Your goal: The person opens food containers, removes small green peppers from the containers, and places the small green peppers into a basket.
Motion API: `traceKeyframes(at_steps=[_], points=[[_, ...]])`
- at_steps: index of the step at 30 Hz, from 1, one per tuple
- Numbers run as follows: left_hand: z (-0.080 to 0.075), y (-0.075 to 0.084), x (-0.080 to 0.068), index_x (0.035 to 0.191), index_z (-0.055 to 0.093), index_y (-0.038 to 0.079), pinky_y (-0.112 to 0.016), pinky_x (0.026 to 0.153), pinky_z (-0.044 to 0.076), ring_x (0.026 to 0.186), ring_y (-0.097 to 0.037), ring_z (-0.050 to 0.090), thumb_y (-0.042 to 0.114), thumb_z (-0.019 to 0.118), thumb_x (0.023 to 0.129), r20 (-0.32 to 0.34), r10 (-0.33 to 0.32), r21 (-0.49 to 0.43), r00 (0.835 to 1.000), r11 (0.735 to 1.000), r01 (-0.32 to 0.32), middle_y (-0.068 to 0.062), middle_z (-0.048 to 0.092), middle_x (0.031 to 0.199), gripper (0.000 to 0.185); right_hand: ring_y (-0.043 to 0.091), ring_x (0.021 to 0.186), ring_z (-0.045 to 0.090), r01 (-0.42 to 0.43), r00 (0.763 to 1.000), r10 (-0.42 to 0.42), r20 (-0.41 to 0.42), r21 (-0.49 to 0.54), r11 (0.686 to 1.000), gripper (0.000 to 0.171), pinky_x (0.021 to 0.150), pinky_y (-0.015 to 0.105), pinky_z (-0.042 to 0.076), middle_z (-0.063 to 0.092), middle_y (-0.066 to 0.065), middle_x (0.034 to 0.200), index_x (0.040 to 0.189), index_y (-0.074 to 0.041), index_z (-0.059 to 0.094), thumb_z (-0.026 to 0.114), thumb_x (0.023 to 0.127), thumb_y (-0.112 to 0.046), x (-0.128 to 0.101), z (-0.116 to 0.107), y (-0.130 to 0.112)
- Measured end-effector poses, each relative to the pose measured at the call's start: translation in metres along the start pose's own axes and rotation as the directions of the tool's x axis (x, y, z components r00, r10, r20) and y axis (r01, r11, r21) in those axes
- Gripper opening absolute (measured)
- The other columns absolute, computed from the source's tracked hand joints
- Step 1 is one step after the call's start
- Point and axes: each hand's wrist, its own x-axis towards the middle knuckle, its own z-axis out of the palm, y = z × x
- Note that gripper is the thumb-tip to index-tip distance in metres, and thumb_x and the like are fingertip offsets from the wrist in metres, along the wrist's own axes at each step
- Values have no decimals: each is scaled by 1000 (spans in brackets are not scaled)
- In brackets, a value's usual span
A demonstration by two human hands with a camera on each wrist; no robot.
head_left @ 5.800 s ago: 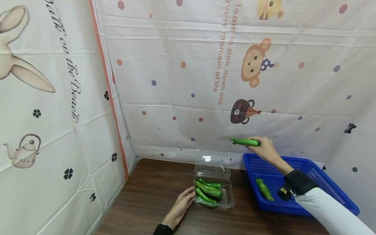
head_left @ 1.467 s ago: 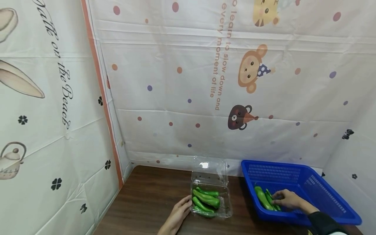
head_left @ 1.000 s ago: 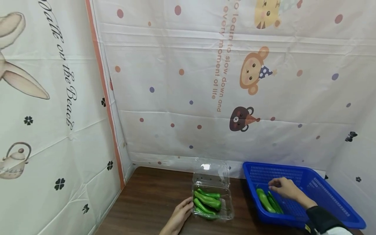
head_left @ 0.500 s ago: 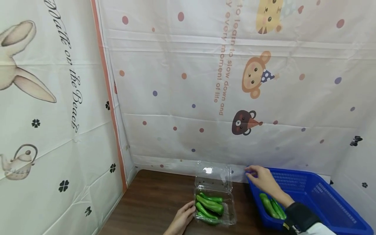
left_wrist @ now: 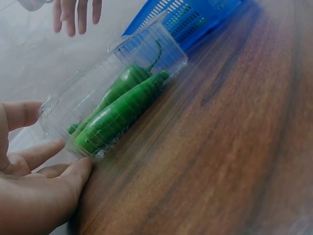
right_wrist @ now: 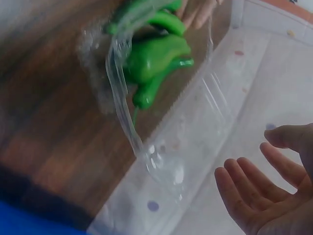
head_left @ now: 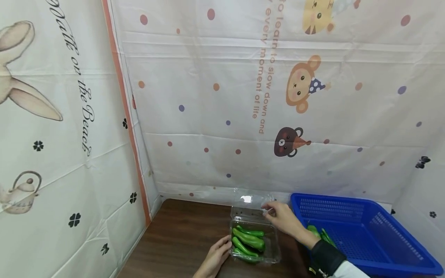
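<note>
A clear plastic clamshell box (head_left: 272,247) stands on the brown table with its lid (head_left: 251,201) tipped up at the back. Several green peppers (head_left: 248,241) lie inside. My left hand (head_left: 224,245) rests with straight fingers against the box's left side, as the left wrist view shows: hand (left_wrist: 46,147), box (left_wrist: 146,46), peppers (left_wrist: 122,105). My right hand (head_left: 271,208) hovers over the box's back right corner by the lid, holding nothing. In the right wrist view that hand (right_wrist: 249,161) is spread beside the lid (right_wrist: 195,132), above the peppers (right_wrist: 156,58).
A blue mesh basket (head_left: 333,197) stands to the right of the box, with green peppers (head_left: 318,233) at its left end. A printed white cloth (head_left: 222,96) walls the table (head_left: 180,231) at the back and left. The basket (left_wrist: 195,14) shows behind the box.
My right hand has left the peppers in the blue basket, lifted out and moved left to the box's lid. My left hand has stayed against the box.
</note>
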Motion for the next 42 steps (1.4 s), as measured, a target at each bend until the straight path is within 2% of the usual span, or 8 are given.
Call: traceKeyframes(at_steps=[6, 9, 14, 22, 26, 30, 39, 42], points=[[1, 1, -4, 152, 33, -15, -57, 123, 36, 149, -48, 32, 27, 58, 105, -21, -18, 18, 1000, 1000, 18, -38, 25, 160, 68, 26, 89, 74, -32, 996, 28, 82, 47, 998, 20, 74, 30, 63, 76, 16, 106, 112, 1, 73, 71, 93, -5, -7, 23, 0], [3, 4, -1, 153, 34, -12, -58, 123, 36, 150, -49, 30, 30, 59, 104, -38, -49, 28, 998, 998, 50, -36, 25, 161, 69, 28, 92, 74, -61, 992, 54, 114, 66, 996, 24, 74, 31, 64, 75, 17, 108, 115, 2, 72, 72, 93, -6, -9, 31, 1], [2, 8, 0, 156, 34, -6, -58, 123, 36, 151, -48, 28, 35, 61, 103, -39, -127, 30, 991, 991, 128, -33, 22, 164, 72, 26, 88, 72, -66, 989, 60, 137, 36, 997, 27, 71, 30, 61, 76, 17, 106, 113, 3, 73, 76, 89, -6, -12, 44, 4], [2, 7, 0, 157, 33, -5, -57, 124, 35, 152, -48, 24, 34, 60, 104, -24, -142, 21, 990, 990, 142, -32, 20, 165, 71, 15, 80, 67, -73, 978, 71, 195, 2, 997, 28, 65, 25, 56, 76, 13, 104, 112, 1, 74, 80, 86, -8, -18, 60, 12], [3, 11, 3, 158, 31, -4, -56, 125, 34, 153, -47, 23, 32, 58, 106, -22, -136, 21, 991, 990, 136, -31, 20, 166, 68, 10, 75, 63, -66, 982, 66, 175, -4, 998, 28, 60, 20, 51, 75, 11, 102, 112, 1, 74, 80, 86, -9, -15, 61, 11], [4, 11, 2, 158, 31, -5, -56, 125, 32, 153, -46, 25, 31, 56, 106, -30, -119, 28, 992, 992, 120, -30, 22, 166, 67, 16, 79, 66, -95, 978, 94, 185, -3, 995, 29, 60, 21, 52, 75, 12, 104, 113, 0, 74, 80, 86, -10, -16, 64, 11], [4, 10, 0, 160, 29, 0, -55, 127, 30, 155, -42, 24, 32, 52, 108, 16, -37, 50, 999, 998, 37, -26, 20, 168, 65, 19, 85, 69, -135, 970, 141, 198, -41, 990, 31, 66, 31, 60, 74, 12, 106, 112, -2, 75, 83, 83, -8, -13, 63, 13], [3, 10, -1, 160, 28, 0, -55, 128, 29, 155, -41, 24, 32, 51, 108, 16, -42, 46, 999, 998, 41, -24, 20, 168, 65, 20, 87, 69, -141, 967, 149, 208, -53, 989, 32, 69, 35, 61, 74, 13, 107, 112, -2, 74, 83, 82, -9, -14, 64, 13]])
